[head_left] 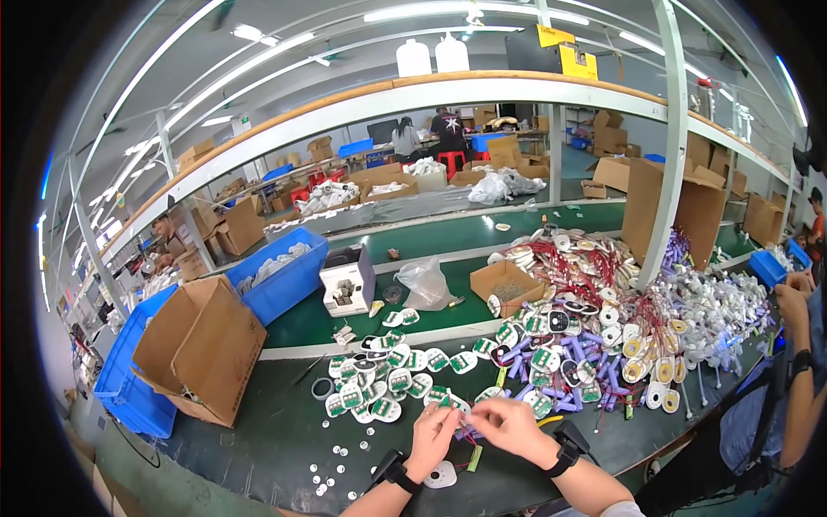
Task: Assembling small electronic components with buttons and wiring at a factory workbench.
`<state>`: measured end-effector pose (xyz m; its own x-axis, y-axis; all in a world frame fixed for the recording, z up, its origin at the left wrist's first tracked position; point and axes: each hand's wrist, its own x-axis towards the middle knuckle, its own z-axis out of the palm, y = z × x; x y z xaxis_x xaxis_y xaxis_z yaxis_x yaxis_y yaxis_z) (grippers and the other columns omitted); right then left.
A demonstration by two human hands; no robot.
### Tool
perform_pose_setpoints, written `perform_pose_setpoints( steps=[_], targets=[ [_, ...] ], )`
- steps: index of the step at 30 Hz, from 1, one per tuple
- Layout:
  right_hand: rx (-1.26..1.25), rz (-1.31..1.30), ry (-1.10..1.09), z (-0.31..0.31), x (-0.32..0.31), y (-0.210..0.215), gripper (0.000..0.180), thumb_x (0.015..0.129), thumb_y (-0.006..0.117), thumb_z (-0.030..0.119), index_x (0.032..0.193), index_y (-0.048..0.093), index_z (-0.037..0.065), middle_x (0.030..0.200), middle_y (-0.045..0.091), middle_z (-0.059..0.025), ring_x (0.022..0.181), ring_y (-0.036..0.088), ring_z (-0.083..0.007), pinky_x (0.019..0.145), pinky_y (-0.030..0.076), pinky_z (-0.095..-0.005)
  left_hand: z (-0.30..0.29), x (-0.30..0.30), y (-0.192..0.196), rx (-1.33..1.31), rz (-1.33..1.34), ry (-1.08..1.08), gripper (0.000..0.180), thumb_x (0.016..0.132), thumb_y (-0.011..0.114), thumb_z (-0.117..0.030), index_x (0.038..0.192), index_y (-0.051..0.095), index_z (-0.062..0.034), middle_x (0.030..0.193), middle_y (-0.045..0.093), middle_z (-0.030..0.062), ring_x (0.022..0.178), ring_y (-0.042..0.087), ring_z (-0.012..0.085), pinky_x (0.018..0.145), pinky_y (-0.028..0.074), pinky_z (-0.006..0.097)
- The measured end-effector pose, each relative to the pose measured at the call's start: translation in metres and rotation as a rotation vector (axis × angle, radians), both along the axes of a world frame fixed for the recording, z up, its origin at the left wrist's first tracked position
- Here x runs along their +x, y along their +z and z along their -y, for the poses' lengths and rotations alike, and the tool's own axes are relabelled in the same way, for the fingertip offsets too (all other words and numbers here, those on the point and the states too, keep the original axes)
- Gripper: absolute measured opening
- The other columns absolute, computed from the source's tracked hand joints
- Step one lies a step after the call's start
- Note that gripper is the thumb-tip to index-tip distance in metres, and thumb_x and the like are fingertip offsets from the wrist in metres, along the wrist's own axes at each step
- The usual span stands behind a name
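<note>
My left hand (433, 437) is closed in a pinch on a small green circuit board (445, 401), low over the front of the dark bench. My right hand (510, 427) meets it from the right, its fingers pinched together near thin red wires; whatever is between them is too small to make out. Below the hands, a white rounded housing (441, 475) with a dark centre lies beside a yellow-green strip (475, 458). Just beyond my left hand spreads a heap of white oval housings (399, 380) with green boards inside.
Purple cylindrical cells (572, 401) and wired white discs (638, 370) pile up on the right. Small white round pieces (337, 451) dot the bench at left. A cardboard box (237, 379) and blue bins (276, 297) stand far left. Another person's hand (794, 302) is at the right edge.
</note>
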<state>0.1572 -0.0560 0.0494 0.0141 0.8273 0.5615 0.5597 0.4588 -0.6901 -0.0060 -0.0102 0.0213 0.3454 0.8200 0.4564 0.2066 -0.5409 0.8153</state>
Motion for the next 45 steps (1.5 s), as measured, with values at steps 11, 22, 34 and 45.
perform_pose_setpoints(
  steps=[11, 22, 34, 45],
  targets=[
    [-0.256, -0.702, 0.287, -0.009, -0.003, -0.032, 0.012, 0.083, 0.064, 0.007, 0.093, 0.061, 0.0, 0.08, 0.061, -0.001, 0.066, 0.056, -0.0037, 0.056, 0.046, -0.0185, 0.012, 0.008, 0.002, 0.245, -0.279, 0.052, 0.009, 0.083, 0.06, -0.017, 0.087, 0.064, -0.0098, 0.075, 0.051, 0.009, 0.059, 0.055, 0.0247, 0.051, 0.044, 0.036],
    [-0.245, -0.559, 0.186, -0.014, 0.006, -0.034, 0.007, 0.089, 0.056, 0.007, 0.093, 0.055, 0.001, 0.078, 0.056, -0.0004, 0.069, 0.053, -0.0063, 0.059, 0.044, -0.0232, 0.0, 0.005, -0.01, 0.278, -0.166, -0.03, 0.018, 0.088, 0.054, -0.016, 0.104, 0.064, -0.0116, 0.084, 0.054, 0.0109, 0.061, 0.059, 0.0218, 0.056, 0.047, 0.03],
    [0.061, 0.123, -0.115, -0.007, -0.005, -0.018, 0.005, 0.08, 0.058, 0.005, 0.082, 0.054, 0.006, 0.078, 0.052, -0.0072, 0.072, 0.057, -0.0277, 0.058, 0.047, -0.0377, 0.005, 0.01, -0.014, -0.304, 0.163, -0.223, 0.048, 0.088, 0.054, -0.004, 0.131, 0.034, -0.0041, 0.097, 0.058, 0.0075, 0.071, 0.059, 0.0091, 0.056, 0.047, 0.02],
    [0.191, 0.116, -0.118, -0.01, -0.005, -0.026, 0.008, 0.074, 0.064, 0.004, 0.079, 0.058, 0.005, 0.079, 0.058, -0.0068, 0.068, 0.06, -0.0261, 0.057, 0.049, -0.0343, 0.007, 0.012, -0.012, -0.217, 0.061, -0.119, 0.023, 0.092, 0.048, -0.011, 0.112, 0.044, 0.0001, 0.08, 0.057, 0.0067, 0.063, 0.053, 0.0098, 0.056, 0.043, 0.024]
  ],
)
